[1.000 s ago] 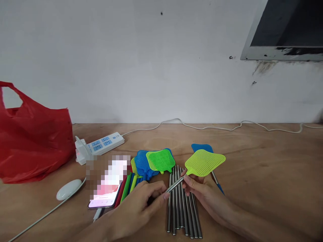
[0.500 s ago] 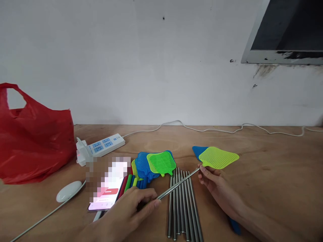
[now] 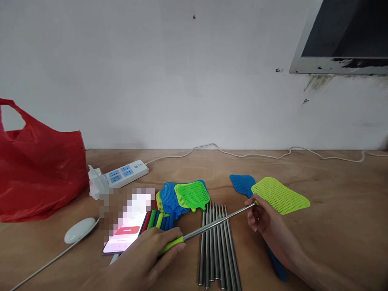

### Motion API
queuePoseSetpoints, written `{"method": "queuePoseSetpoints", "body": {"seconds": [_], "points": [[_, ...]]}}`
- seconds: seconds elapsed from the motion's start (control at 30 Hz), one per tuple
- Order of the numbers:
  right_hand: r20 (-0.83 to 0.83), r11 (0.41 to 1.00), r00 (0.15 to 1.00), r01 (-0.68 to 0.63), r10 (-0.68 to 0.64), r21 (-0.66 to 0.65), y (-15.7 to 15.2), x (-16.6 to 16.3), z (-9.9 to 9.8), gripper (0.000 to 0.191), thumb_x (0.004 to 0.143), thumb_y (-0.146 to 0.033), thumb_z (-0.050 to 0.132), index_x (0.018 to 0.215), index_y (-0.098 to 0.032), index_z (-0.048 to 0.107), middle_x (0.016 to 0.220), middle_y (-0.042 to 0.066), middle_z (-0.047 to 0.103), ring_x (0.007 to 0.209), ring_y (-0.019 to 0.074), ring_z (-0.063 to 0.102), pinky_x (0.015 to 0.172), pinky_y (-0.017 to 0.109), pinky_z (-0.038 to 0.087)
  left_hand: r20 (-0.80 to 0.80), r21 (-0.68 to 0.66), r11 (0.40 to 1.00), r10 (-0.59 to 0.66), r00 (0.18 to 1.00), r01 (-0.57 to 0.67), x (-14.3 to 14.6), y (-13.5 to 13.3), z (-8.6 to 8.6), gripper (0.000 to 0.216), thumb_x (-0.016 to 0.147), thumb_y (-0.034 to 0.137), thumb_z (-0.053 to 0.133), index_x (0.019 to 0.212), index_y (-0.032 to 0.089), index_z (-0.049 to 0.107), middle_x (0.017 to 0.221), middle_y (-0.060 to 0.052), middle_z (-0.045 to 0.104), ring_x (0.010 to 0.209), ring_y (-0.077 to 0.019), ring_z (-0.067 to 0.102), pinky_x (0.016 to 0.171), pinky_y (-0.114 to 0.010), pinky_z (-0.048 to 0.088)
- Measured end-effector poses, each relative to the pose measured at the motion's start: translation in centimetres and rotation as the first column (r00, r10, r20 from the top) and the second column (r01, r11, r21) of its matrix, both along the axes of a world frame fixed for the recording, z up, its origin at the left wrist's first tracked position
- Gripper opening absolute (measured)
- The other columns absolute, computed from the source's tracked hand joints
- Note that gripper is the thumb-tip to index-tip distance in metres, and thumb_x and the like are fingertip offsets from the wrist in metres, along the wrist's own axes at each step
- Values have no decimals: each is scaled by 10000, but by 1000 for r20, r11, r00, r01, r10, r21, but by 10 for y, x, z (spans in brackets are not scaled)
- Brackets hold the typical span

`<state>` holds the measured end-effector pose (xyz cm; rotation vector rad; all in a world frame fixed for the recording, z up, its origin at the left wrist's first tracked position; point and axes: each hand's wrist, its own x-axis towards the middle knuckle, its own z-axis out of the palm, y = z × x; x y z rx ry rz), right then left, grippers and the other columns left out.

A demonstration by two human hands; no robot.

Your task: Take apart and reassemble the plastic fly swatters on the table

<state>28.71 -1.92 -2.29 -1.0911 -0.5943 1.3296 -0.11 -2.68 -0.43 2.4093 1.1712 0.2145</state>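
Note:
My left hand (image 3: 151,254) is closed around the green grip (image 3: 171,244) of a fly swatter whose metal rod (image 3: 218,221) stretches up and to the right. My right hand (image 3: 262,218) pinches the neck of that swatter, right under its yellow-green mesh head (image 3: 280,195). The rod crosses above a row of several bare steel rods (image 3: 216,246) lying on the wooden table (image 3: 333,218). A blue swatter (image 3: 242,184) lies under my right hand. A pile of blue and green mesh heads (image 3: 183,196) rests left of the rods, with coloured grips (image 3: 156,220) beside it.
A phone (image 3: 124,234) with a lit screen lies by my left hand. Behind it are a white power strip (image 3: 121,174), a white mouse (image 3: 79,229) with its cable, and a red plastic bag (image 3: 39,165) at the far left. A white cable (image 3: 257,155) runs along the wall.
The swatter's rod has drawn out longer: my right hand carried the yellow-green head to the right, while my left hand stayed low and the green grip now shows in it.

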Motion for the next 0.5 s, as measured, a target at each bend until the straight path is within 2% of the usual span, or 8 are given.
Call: {"method": "queuePoseSetpoints", "body": {"seconds": [0.07,0.13,0.23,0.4,0.5], "points": [[9,999,1000,-25,25,33,-5,-13,-3,429,600,-578,849,705,-179,733,572,-14,552,519,106,459,453,218,399,5,11,1000,5,1000,-5,10,1,0,432,1057,473,252,928,232,586,832,-12,655,772,-197,604,687,-282,417],[0,981,981,-193,194,27,-11,-27,-6,446,643,-596,823,755,-172,745,592,-7,557,531,110,470,468,229,411,6,-4,1000,-2,1000,2,20,2,-1,440,1060,461,245,923,229,592,840,-20,658,791,-204,604,707,-292,420],[-25,965,967,-250,253,76,-17,-44,-7,452,682,-612,789,787,-174,744,591,-8,555,522,112,467,470,239,407,23,-18,1000,12,1000,-12,33,3,-4,425,1055,438,262,907,217,595,845,-35,661,792,-213,599,710,-306,418],[-29,967,968,-249,251,59,-14,-44,-5,425,700,-575,798,826,-171,756,610,-1,571,541,118,481,484,245,414,83,-66,996,59,995,-54,36,1,-4,399,1035,446,323,851,215,592,797,-23,642,783,-209,581,685,-302,402],[-40,964,964,-263,264,36,-12,-35,-7,399,735,-564,776,841,-179,768,627,4,585,559,120,494,511,248,432,111,-102,993,72,991,-60,30,-1,-3,415,1033,477,328,848,219,595,826,-18,653,821,-208,589,725,-304,412]]}}
